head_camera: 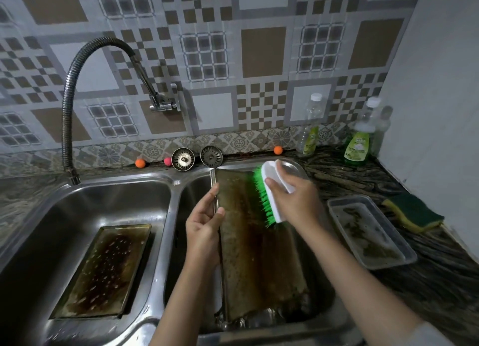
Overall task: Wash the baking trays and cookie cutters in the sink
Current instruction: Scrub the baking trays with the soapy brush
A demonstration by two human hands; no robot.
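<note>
A large, brown-stained metal baking tray (256, 244) stands tilted in the right basin of the stainless steel double sink (166, 242), its top edge leaning toward the back rim and its lower end down near the front of the basin. The left hand (204, 225) reaches in from below, forearm angled up and slightly right, thumb and fingers pinching the tray's left rim near its upper part. The right hand (294, 194) comes in from the lower right, wrist bent, fingers curled over the white back of a scrubbing brush with green bristles (272, 191); the bristles press against the tray's upper right area.

In the left basin a second, smaller rectangular baking tray (103, 270), dark and burnt-looking with wet spots, lies flat on the bottom. On the dark patterned tabletop (440, 281) right of the sink sits a shallow grey rectangular tray (370, 231) with greenish residue, and just beyond it a yellow-and-green sponge (414, 213). Two dish-soap bottles (359, 143) stand near the corner. Two round metal sink strainers (197, 157) lean against the tiled wall behind the sink, and a flexible metal tap (77, 86) arches over the left basin.
</note>
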